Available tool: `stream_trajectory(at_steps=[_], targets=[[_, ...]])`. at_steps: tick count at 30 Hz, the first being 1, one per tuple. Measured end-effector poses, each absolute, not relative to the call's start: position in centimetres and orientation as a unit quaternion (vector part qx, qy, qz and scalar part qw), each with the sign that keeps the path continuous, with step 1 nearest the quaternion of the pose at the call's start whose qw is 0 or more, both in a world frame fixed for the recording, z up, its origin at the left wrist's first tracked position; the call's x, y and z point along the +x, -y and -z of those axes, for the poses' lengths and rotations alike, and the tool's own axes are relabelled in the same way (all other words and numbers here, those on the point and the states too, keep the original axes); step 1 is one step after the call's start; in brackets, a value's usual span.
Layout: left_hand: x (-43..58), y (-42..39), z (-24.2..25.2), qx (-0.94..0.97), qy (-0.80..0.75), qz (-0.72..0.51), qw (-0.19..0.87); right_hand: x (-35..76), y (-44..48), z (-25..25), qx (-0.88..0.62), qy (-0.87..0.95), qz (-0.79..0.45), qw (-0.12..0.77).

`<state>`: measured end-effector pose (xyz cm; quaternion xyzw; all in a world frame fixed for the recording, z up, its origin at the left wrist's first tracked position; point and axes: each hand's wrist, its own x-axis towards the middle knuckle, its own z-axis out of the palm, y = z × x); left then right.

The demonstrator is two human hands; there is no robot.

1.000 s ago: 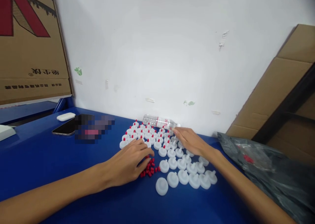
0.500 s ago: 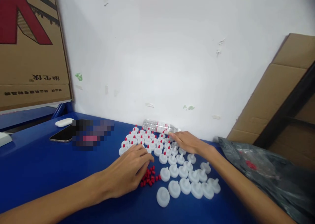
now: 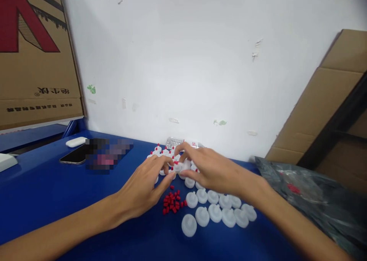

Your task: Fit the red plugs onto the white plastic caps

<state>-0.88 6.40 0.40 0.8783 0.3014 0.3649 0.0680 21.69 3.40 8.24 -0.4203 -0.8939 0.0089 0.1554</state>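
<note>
A white disc-shaped lid with a spout (image 3: 181, 166) is pinched between the thumb and fingers of my right hand (image 3: 213, 171), tilted with its spout to the left. At the spout tip is a small red cap (image 3: 176, 162), against the curled fingertips of my left hand (image 3: 149, 179); those fingers partly hide the contact. Loose red caps (image 3: 172, 203) lie in a pile below my hands. Several uncapped white lids (image 3: 215, 213) stand spout-up at the front right. Behind my hands are several lids with red caps (image 3: 157, 149), partly covered.
A clear plastic bottle (image 3: 174, 141) lies along the wall behind the lids. To the left are a phone (image 3: 74, 154) and a white case (image 3: 76, 141). A dark plastic bag (image 3: 315, 200) is at the right, and cardboard (image 3: 321, 96) leans there.
My right hand has come left and nearer from the back lids, now with a white lid in it. My left hand has lifted off the red cap pile and met it.
</note>
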Motion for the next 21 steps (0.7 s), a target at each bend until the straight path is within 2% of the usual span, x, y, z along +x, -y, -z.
stream_trajectory(at_steps=[6, 10, 13, 15, 21], targets=[[-0.9, -6.3, -0.3, 0.886, -0.269, -0.373, 0.056, 20.1, -1.3, -8.4, -0.389, 0.91, -0.02, 0.145], [-1.0, -5.9, -1.0, 0.894, -0.241, -0.348, 0.147, 20.1, -1.6, -8.5, -0.374, 0.917, -0.021, 0.138], [-1.0, -5.7, -1.5, 0.856, -0.267, -0.371, 0.242, 21.0, -2.6, -8.6, -0.367, 0.921, 0.026, 0.127], [-1.1, -5.9, -1.5, 0.835, -0.296, -0.378, 0.269, 22.4, -3.9, -8.6, -0.397, 0.906, 0.064, 0.13], [-0.9, -5.8, -0.7, 0.905, -0.282, -0.286, 0.143, 29.0, -8.5, -7.7, -0.511, 0.842, 0.082, 0.15]])
